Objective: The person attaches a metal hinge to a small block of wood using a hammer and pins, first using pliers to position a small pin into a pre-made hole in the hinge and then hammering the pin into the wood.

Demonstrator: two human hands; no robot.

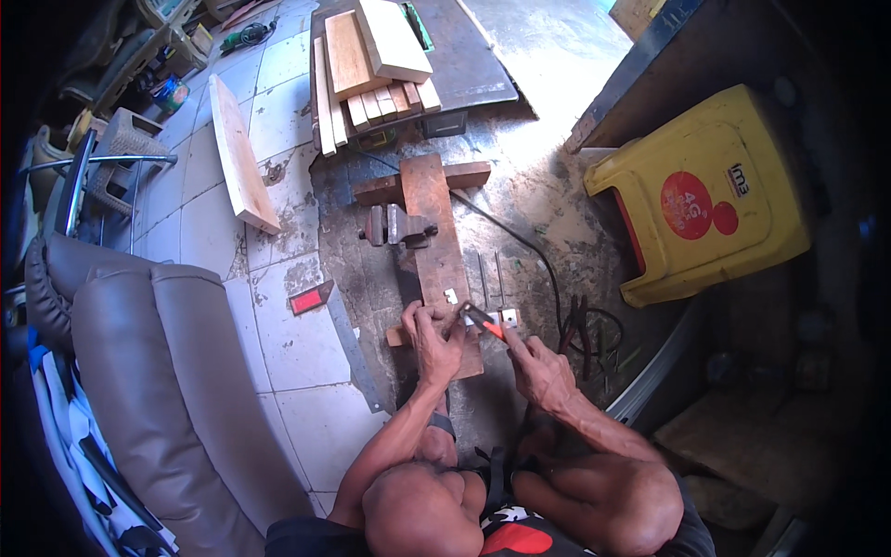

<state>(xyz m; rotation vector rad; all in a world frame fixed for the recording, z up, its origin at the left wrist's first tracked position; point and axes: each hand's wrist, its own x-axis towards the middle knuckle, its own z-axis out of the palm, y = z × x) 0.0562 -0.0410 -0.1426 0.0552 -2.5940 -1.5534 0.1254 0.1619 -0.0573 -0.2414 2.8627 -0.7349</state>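
My right hand (543, 376) is closed around a slim orange-and-black hand tool (484, 321), whose exact kind is too small to tell. The tool's dark end reaches over a narrow wooden plank (434, 265), close to my left fingertips. My left hand (434, 345) rests at the plank's near end with its fingers bent and pinched; whatever they hold is hidden. A small white piece (451, 296) lies on the plank just beyond the fingers. Next to the tool is a small pale plate with a dark hole (510, 317). Farther along the plank sits a metal vise (397, 226).
A try square with a red handle (311, 298) lies at left on the tiles. Two thin rods (500, 278), pliers (575, 325) and a black cable (529, 243) are right of the plank. Stacked boards (394, 42), a yellow stool (733, 218) and a brown padded seat (200, 371) stand around.
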